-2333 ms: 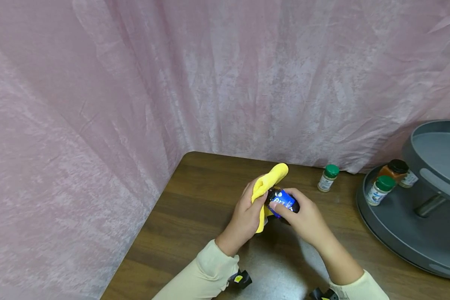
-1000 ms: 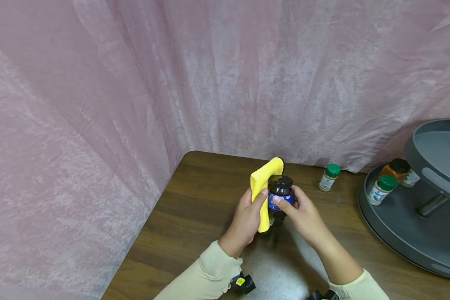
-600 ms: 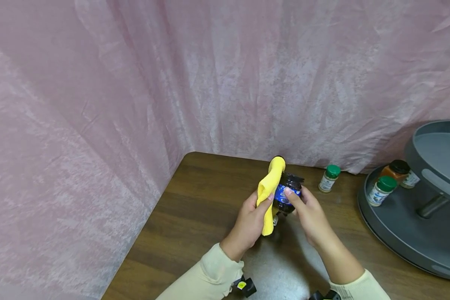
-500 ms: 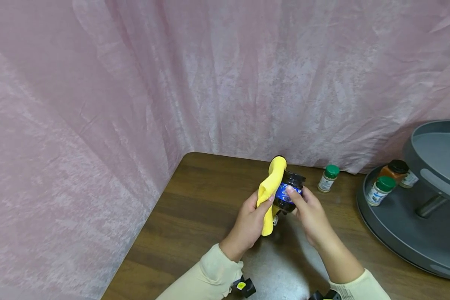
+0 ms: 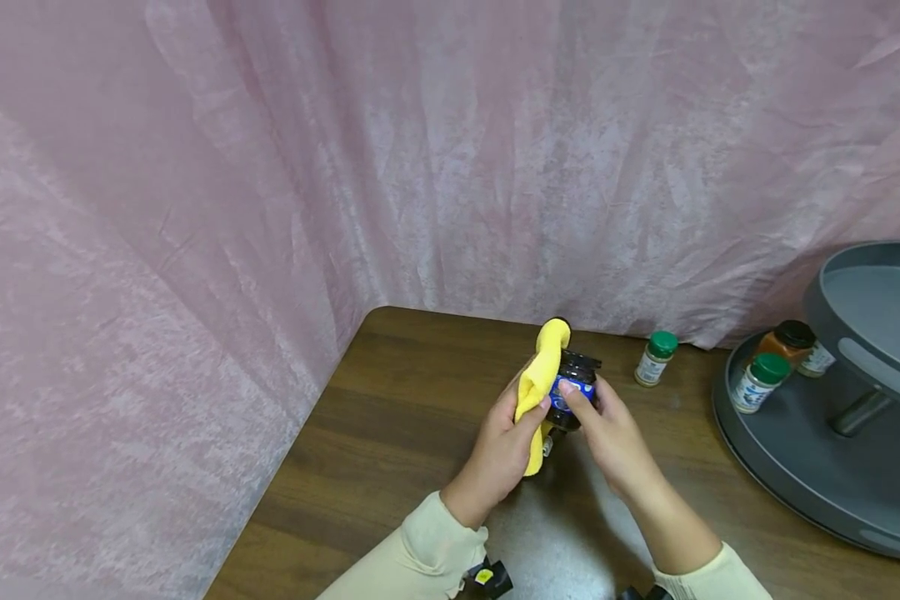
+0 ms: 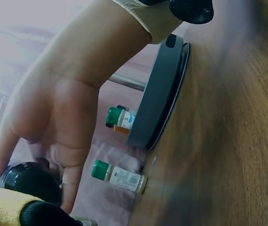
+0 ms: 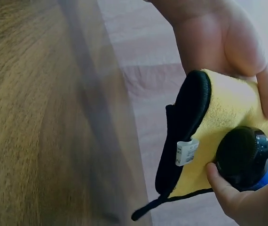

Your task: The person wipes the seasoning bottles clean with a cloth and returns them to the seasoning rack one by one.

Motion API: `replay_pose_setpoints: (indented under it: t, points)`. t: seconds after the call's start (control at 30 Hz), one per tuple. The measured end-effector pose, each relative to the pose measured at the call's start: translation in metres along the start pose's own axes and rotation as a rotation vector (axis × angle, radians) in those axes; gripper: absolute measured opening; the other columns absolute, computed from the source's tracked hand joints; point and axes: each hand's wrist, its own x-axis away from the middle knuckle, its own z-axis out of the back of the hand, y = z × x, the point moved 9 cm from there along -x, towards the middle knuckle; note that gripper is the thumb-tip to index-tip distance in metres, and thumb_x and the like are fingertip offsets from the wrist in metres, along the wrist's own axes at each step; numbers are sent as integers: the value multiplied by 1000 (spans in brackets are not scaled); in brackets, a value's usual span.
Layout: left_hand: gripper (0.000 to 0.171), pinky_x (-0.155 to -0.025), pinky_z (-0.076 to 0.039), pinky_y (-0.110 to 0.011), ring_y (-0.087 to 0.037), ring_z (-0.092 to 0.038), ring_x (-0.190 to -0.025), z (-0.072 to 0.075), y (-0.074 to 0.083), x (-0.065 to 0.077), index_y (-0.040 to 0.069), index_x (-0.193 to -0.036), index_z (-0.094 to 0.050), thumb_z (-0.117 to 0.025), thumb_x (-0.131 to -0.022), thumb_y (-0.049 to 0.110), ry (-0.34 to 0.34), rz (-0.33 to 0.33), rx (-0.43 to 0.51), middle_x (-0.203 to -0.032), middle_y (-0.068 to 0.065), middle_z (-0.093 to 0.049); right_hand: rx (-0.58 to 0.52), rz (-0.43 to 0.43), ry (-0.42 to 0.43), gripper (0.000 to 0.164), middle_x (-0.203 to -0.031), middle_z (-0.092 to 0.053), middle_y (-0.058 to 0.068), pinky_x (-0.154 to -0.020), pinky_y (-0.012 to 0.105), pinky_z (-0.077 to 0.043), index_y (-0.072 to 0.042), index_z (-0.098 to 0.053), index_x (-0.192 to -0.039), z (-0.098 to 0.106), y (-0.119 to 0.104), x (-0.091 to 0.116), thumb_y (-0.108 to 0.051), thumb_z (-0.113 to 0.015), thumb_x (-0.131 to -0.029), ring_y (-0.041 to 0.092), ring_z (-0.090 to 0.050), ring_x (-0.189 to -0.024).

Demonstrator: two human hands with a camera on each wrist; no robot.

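My left hand (image 5: 498,446) grips a folded yellow cloth (image 5: 542,375) with dark edging, thumb over its near face. My right hand (image 5: 621,442) holds a dark glass jar (image 5: 573,367) with a blue label, its thumb across the label. The jar leans slightly right above the table, its side against the cloth. In the right wrist view, the jar's dark round end (image 7: 237,155) lies against the yellow cloth (image 7: 225,106), which carries a small white tag (image 7: 187,151). From the left wrist, the jar (image 6: 33,181) shows in my right hand's curled fingers.
A green-capped spice bottle (image 5: 656,358) stands near the back of the wooden table (image 5: 390,400). To the right is a grey two-tier round stand (image 5: 810,492), its lower tier bearing another green-capped bottle (image 5: 759,383) and a black-capped orange jar (image 5: 787,340). A pink curtain (image 5: 450,167) hangs behind.
The jar went from tipped over to upright with its lid up, then leaned right. In the last half second, the jar and right hand shifted slightly left and down, still against the cloth.
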Motion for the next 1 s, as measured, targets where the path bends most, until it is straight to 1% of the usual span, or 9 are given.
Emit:
replay_pose_setpoints:
  t: [0.1,0.23,0.4,0.53,0.6,0.7,0.77,0.83,1.0]
  points:
    - [48,-110,-44,-39,-17,-55,-126,5,-2,-2,22,-153,-42,-52,-105,23,43,14,-14,-144,-5,-55,7,-2,-36,51,-138,-57,20,-99,25,-50,-6,-38,-152,-5,-2,3,-30,-48,-107,0,-60,-109]
    - [42,-104,-48,-34,-17,-58,-117,12,-5,-4,17,-147,-47,-50,-106,27,81,37,9,-133,-9,-60,7,21,-108,55,-142,-55,25,-100,30,-51,-2,-31,-155,-12,-5,6,-21,-49,-106,-1,-62,-110]
    - [41,-100,-49,-30,-16,-60,-113,15,-4,-5,17,-146,-47,-48,-107,31,68,37,42,-130,-11,-61,-20,36,-160,63,-145,-49,30,-95,20,-51,3,-24,-155,-16,-8,7,-18,-54,-104,14,-60,-120]
    - [40,-101,-49,-30,-16,-60,-112,14,-2,-4,17,-145,-47,-47,-107,31,62,30,26,-128,-11,-62,-16,21,-116,65,-144,-49,29,-94,17,-50,3,-24,-155,-13,-9,7,-20,-57,-103,26,-58,-125]
    - [40,-102,-48,-31,-16,-60,-113,14,-2,-4,17,-144,-48,-48,-107,31,63,33,13,-129,-11,-61,-8,14,-86,64,-144,-50,28,-93,16,-50,2,-27,-154,-11,-9,7,-21,-59,-103,27,-57,-125]
    - [41,-104,-48,-34,-16,-58,-116,12,-1,-2,18,-146,-47,-47,-107,31,58,35,-1,-132,-10,-60,-7,10,-47,63,-144,-50,26,-93,14,-49,0,-30,-154,-7,-8,5,-22,-59,-103,21,-58,-122]
    - [41,-104,-48,-36,-17,-58,-116,10,-1,-2,19,-147,-46,-47,-107,29,52,30,-10,-134,-10,-59,-12,9,-21,62,-144,-51,25,-92,13,-49,-1,-31,-153,-3,-7,4,-23,-59,-103,12,-60,-118]
    - [44,-107,-48,-39,-18,-57,-121,7,1,-2,22,-151,-43,-47,-107,26,33,14,-14,-141,-8,-57,-21,13,1,62,-144,-51,25,-91,13,-50,-1,-31,-154,1,-7,3,-24,-59,-103,5,-60,-113]
    - [55,-118,-39,-41,-16,-44,-143,-1,3,-1,34,-157,-33,-49,-107,21,-43,-19,-39,-162,11,-36,-42,22,62,62,-138,-51,19,-87,15,-52,-2,-32,-153,12,-7,0,-26,-59,-103,-1,-59,-106]
